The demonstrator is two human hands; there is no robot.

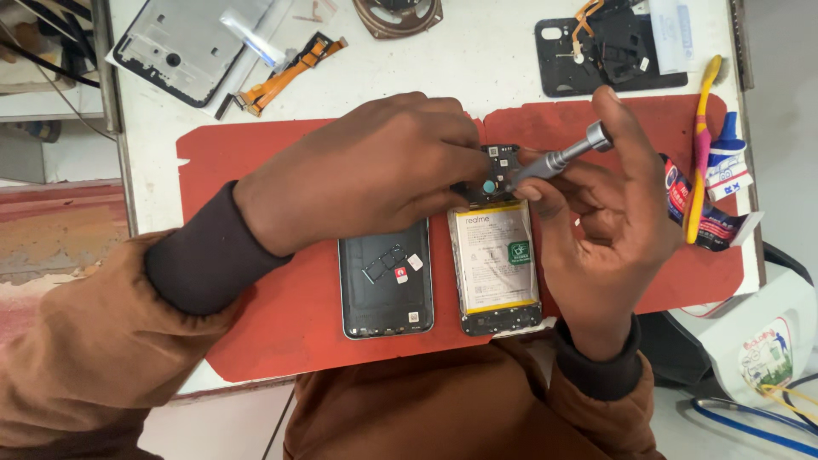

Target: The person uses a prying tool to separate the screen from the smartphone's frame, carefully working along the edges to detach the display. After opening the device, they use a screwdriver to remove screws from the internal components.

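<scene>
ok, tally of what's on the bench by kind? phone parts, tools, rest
Opened phone with battery: 1
Back cover: 1
Phone frames, one grey, one black: 2
Orange flex cable: 1
Screwdriver, in the right hand: 1
Toothbrush: 1
Glue tube: 1
Total: 8

One opened phone [495,260], one back cover [385,281], one screwdriver [564,157], one toothbrush [700,145], two glue tubes [707,213], one red mat [281,315].

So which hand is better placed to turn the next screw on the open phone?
Probably the right hand: it already holds the screwdriver, tip down on the phone at its top end. The left hand only steadies that end.
</scene>
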